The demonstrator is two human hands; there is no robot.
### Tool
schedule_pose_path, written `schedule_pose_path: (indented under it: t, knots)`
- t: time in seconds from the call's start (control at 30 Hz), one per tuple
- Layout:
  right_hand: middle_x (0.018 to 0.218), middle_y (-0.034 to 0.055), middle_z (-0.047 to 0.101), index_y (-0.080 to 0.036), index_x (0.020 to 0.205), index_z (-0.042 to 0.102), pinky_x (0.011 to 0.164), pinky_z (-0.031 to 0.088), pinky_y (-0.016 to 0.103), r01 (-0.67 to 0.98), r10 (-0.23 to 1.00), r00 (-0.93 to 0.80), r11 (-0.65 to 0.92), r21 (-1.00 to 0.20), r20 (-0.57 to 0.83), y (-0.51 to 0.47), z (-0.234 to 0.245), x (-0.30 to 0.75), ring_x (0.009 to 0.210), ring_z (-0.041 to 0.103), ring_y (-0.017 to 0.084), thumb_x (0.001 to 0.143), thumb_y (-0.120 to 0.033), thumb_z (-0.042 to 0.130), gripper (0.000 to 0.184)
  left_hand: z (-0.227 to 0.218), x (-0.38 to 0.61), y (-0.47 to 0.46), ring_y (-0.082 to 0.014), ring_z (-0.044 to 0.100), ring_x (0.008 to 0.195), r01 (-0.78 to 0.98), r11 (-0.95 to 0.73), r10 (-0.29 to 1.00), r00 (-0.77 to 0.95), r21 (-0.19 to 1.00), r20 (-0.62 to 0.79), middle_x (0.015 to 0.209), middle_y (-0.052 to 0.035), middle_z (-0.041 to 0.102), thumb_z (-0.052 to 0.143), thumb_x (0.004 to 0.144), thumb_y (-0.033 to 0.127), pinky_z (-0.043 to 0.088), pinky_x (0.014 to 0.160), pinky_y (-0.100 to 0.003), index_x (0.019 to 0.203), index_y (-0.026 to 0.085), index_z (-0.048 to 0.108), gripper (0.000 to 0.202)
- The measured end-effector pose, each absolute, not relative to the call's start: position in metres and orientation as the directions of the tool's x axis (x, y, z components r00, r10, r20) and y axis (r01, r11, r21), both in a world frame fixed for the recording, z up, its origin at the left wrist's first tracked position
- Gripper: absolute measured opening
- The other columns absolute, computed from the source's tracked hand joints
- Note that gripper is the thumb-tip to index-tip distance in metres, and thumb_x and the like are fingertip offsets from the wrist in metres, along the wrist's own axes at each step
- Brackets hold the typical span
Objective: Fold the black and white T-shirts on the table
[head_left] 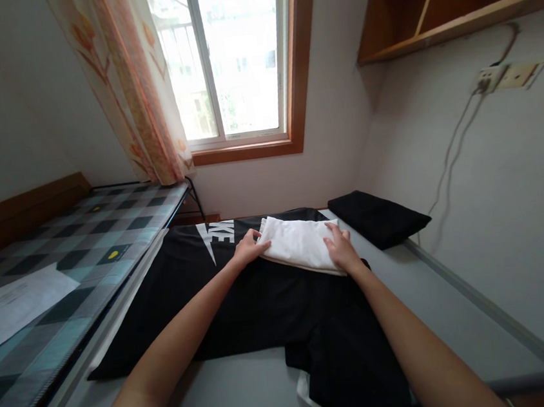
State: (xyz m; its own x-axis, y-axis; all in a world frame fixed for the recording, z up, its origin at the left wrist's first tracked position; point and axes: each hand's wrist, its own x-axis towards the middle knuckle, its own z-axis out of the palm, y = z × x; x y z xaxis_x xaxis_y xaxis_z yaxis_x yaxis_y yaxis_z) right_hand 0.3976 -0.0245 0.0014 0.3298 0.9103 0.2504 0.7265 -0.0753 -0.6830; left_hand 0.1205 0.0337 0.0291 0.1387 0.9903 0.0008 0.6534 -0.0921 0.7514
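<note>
A folded white cloth (pixel 300 242) lies over the upper part of a spread black T-shirt (pixel 245 316) with white lettering. My left hand (pixel 250 248) pinches the cloth's left end, thumb on top. At its right end my right hand (pixel 341 248) grips the edge, fingers curled around it. What kind of garment the white cloth is, I cannot tell. One sleeve of the shirt spreads toward me and hangs over the table's front edge. Beneath the shirt is a light grey table (pixel 243 388).
Behind on the right sits a folded black cloth (pixel 378 218). To the left, a bed with a checked cover (pixel 132 218) bears a sheet of paper (pixel 24 304). A curtain (pixel 128 82) hangs beside the window. Cables run down the right wall from a socket (pixel 489 79), under a wooden shelf (pixel 466 18).
</note>
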Motion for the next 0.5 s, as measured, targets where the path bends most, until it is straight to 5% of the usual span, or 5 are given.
schedule_pose_path:
  t: [0.13, 0.3, 0.5]
  knots:
    - [0.114, 0.0116, 0.046, -0.022, 0.13, 0.051, 0.101, 0.041, 0.043, 0.728, 0.872, 0.228, 0.142, -0.671, 0.432, -0.025, 0.005, 0.399, 0.108, 0.054, 0.026, 0.087, -0.029, 0.042, 0.044, 0.033, 0.12, 0.023, -0.0118, 0.051, 0.056, 0.531, -0.153, 0.979, 0.198, 0.834, 0.053, 0.065, 0.0057, 0.049, 0.07, 0.071, 0.036, 0.04, 0.054, -0.022, 0.103, 0.017, 0.057, 0.04]
    - [0.116, 0.0119, 0.052, -0.02, 0.125, 0.055, 0.105, 0.037, 0.041, 0.695, 0.784, 0.113, 0.377, -0.612, 0.611, -0.021, 0.007, 0.389, 0.114, 0.052, 0.024, 0.088, -0.032, 0.044, 0.04, 0.037, 0.096, -0.003, -0.011, 0.05, 0.059, 0.52, -0.297, 0.955, 0.153, 0.801, 0.255, 0.064, 0.0051, 0.051, 0.071, 0.066, 0.037, 0.038, 0.055, -0.021, 0.097, 0.017, 0.063, 0.038]
    - [0.11, 0.014, 0.062, -0.016, 0.119, 0.058, 0.092, 0.045, 0.041, 0.723, 0.884, 0.218, 0.139, -0.677, 0.414, -0.015, -0.001, 0.38, 0.1, 0.059, 0.026, 0.082, -0.042, 0.054, 0.045, 0.028, 0.058, -0.017, -0.0094, 0.047, 0.043, 0.494, -0.019, 0.962, 0.245, 0.87, -0.118, 0.056, 0.0054, 0.053, 0.076, 0.06, 0.045, 0.033, 0.044, -0.022, 0.097, 0.013, 0.062, 0.05]
